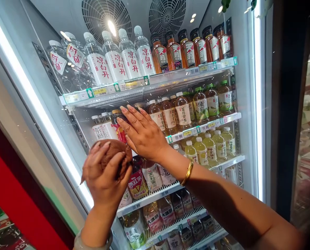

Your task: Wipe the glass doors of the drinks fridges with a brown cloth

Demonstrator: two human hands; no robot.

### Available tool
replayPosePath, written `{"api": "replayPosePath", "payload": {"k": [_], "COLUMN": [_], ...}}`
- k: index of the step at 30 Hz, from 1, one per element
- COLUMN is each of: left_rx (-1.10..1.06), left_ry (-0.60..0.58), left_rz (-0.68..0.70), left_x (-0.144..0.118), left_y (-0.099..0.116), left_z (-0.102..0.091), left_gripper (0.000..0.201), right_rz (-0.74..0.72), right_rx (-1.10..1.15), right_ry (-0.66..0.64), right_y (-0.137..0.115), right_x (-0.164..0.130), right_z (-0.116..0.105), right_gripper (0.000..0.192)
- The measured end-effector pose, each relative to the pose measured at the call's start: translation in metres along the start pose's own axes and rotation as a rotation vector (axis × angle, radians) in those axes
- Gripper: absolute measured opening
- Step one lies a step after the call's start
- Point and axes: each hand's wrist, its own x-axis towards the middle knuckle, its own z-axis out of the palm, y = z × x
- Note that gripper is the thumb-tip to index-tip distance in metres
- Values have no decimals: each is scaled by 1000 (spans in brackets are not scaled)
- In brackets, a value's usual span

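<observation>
My left hand (103,177) is wrapped round a bunched brown cloth (112,150), held up at the left side of a drinks fridge. Beside it, my right hand (146,135) is open, its fingers stretched out together and pointing up to the left. It appears to lie flat against the fridge's glass front, though I cannot tell for sure that it touches. Behind the right fingertips, bottles on the second shelf are partly hidden. A gold bracelet (187,172) circles the right wrist, and a pale bangle (92,241) the left.
Clear water bottles (129,59) and amber drink bottles (187,50) stand on the top shelf. Tea bottles (183,111) and yellow-green drinks (211,149) fill lower shelves. Bright light strips (259,104) run along the fridge sides. A red panel (22,194) slants at lower left.
</observation>
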Motion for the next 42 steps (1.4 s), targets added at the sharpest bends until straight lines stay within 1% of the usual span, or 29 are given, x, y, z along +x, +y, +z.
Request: {"api": "replayPosePath", "payload": {"k": [3,5,6,8,10,11,12,13,16,17,18,19,20,22,23,24,25,28,29,30,31,33,35,37,40,42], "left_rx": [-59,-86,-90,-80,-56,-50,-50,-58,-115,-127,-128,-112,-85,-31,-20,-20,-29,-67,-73,-73,-70,-51,-32,-36,-71,-91], "left_ry": [-97,-130,-119,-55,33,63,68,51,-69,-102,-118,-112,-78,35,92,118,108,-24,-51,-65,-42,18,59,60,37,39], "left_rz": [92,83,45,-78,-197,-227,-227,-196,-12,33,45,18,-41,-193,-241,-256,-233,-75,-45,-45,-72,-183,-287,-283,-218,-249], "left_x": [-8,-3,3,16,25,27,28,26,21,21,23,27,31,41,43,44,44,35,32,31,32,37,42,43,36,32], "left_y": [5,1,-1,-5,-2,2,7,13,30,34,35,36,37,39,42,46,50,59,60,59,57,54,55,63,82,93], "left_z": [1,-2,-3,-5,-1,3,7,13,26,28,30,30,30,32,33,36,39,46,47,46,45,43,42,45,53,57], "left_gripper": [45,46,46,46,43,41,39,39,40,41,41,40,39,35,33,32,33,40,44,46,47,44,40,40,47,47], "right_rz": [10,11,19,56,108,130,148,162,188,189,189,187,187,189,190,191,192,191,189,188,188,190,196,200,188,161], "right_rx": [-8,-21,-30,-52,-80,-94,-107,-119,-151,-159,-167,-175,-181,-185,-181,-174,-168,-169,-175,-180,-184,-189,-188,-177,-135,-74], "right_ry": [-15,-15,-8,18,46,56,63,67,55,42,27,17,11,9,6,2,-6,-27,-40,-58,-78,-109,-111,-91,-55,-40], "right_y": [0,3,6,13,22,26,30,33,38,38,38,37,37,37,37,37,38,39,40,40,40,40,39,39,41,44], "right_x": [-2,-3,-5,-10,-16,-20,-24,-28,-40,-43,-46,-48,-50,-52,-52,-53,-53,-53,-53,-53,-53,-52,-51,-51,-55,-62], "right_z": [-2,-5,-7,-13,-18,-20,-22,-23,-25,-24,-24,-23,-23,-21,-21,-21,-21,-22,-23,-24,-25,-26,-27,-28,-34,-40], "right_gripper": [49,48,47,46,46,47,49,50,52,53,54,54,55,56,56,57,57,55,54,54,54,55,54,53,49,48]}}
